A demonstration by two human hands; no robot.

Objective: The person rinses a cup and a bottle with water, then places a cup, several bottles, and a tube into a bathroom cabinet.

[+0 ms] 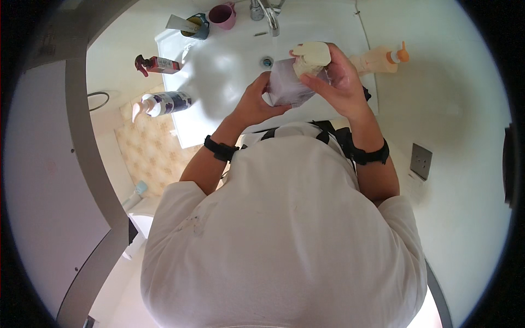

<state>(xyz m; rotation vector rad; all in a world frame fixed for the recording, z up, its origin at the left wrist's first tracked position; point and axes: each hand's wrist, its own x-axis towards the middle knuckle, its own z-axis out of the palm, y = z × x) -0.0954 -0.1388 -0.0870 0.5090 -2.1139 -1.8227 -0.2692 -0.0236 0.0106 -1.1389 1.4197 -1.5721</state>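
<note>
The left forearm (201, 170) and right forearm (378, 179) are angled inward. The left hand (255, 103) is cupped, its thumb spread from the fingers; the right hand (346, 83) is held slightly farther forward, its fingers curled and thumb pointed left.

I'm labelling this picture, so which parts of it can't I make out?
In the head view:
- Left hand's fingertips: hidden behind the clear box.
- Exact kind of the cream thing: partly covered by the right hand.
- Base of the peach bottle: behind the right hand.
- Dark thing: mostly behind that hand's wrist.
- Back of the tap: cut off by the upper edge.
</note>
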